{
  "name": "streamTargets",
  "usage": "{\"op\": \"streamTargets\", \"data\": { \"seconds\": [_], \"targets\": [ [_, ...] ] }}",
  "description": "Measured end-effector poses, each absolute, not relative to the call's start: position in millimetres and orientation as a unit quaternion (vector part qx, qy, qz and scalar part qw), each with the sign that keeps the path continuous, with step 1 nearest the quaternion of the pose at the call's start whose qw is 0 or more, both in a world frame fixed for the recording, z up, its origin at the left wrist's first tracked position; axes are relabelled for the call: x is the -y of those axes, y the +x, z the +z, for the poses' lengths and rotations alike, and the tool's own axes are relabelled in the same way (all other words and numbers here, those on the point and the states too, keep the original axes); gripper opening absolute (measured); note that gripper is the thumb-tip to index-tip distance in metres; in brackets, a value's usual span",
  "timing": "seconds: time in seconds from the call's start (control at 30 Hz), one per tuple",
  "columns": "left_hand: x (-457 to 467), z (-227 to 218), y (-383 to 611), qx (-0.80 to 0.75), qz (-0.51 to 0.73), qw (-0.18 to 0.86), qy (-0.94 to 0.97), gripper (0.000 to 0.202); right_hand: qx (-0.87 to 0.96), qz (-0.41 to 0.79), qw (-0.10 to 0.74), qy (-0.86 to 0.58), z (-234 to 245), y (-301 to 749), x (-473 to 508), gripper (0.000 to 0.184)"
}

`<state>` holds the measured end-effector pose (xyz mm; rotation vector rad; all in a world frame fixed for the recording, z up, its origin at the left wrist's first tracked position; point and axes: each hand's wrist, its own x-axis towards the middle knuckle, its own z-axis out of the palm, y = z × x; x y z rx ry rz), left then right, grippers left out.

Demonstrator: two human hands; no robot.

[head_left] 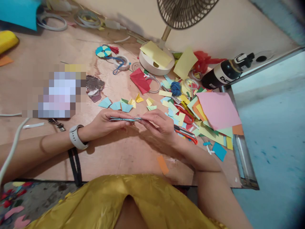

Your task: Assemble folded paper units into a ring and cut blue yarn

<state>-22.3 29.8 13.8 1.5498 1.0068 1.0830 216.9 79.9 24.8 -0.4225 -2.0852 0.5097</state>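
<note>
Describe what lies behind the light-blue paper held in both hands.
Beyond the held paper, folded paper pieces in light blue, green and yellow lie on the table. Whatever the left hand and right hand cover cannot be seen.

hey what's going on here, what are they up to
A person at a cluttered table holds a thin piece of light blue paper edge-on, with the left hand on one end and the right hand pinching the other. Small folded paper pieces lie just beyond the hands. Off to the right are paper scraps, a box cutter and a pile of colored sheets.
</note>
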Motion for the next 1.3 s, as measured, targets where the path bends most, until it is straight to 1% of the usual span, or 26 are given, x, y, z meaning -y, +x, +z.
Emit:
{"op": "streamTargets", "data": {
  "seconds": [0.43,0.7,0.83,1.0,1.07,1.2,1.3],
  "targets": [
    [-28.7,13.0,-23.8,-0.412,0.433,0.482,0.641,0.019,0.845,0.216,0.458,-0.17,23.8,217.3,-79.3,0.023],
    [-29.1,15.2,-23.3,-0.42,0.421,0.492,0.636,0.019,0.845,0.212,0.464,-0.164,24.7,216.7,-79.6,0.02],
    [-29.5,15.4,-23.7,-0.426,0.415,0.49,0.638,0.02,0.851,0.204,0.449,-0.179,22.2,217.2,-78.6,0.018],
    [-28.6,17.2,-22.7,-0.438,0.415,0.489,0.63,0.02,0.858,0.186,0.444,-0.179,19.8,219.2,-76.9,0.02],
    [-28.2,18.2,-21.9,-0.439,0.42,0.494,0.622,0.019,0.866,0.167,0.437,-0.178,19.7,220.2,-76.4,0.022],
    [-27.7,18.9,-20.5,-0.432,0.425,0.518,0.604,0.018,0.882,0.076,0.44,-0.149,17.7,223.2,-77.6,0.028],
    [-27.4,18.0,-20.1,-0.423,0.433,0.53,0.593,0.017,0.9,0.034,0.418,-0.122,16.2,226.5,-80.5,0.034]
  ]
}}
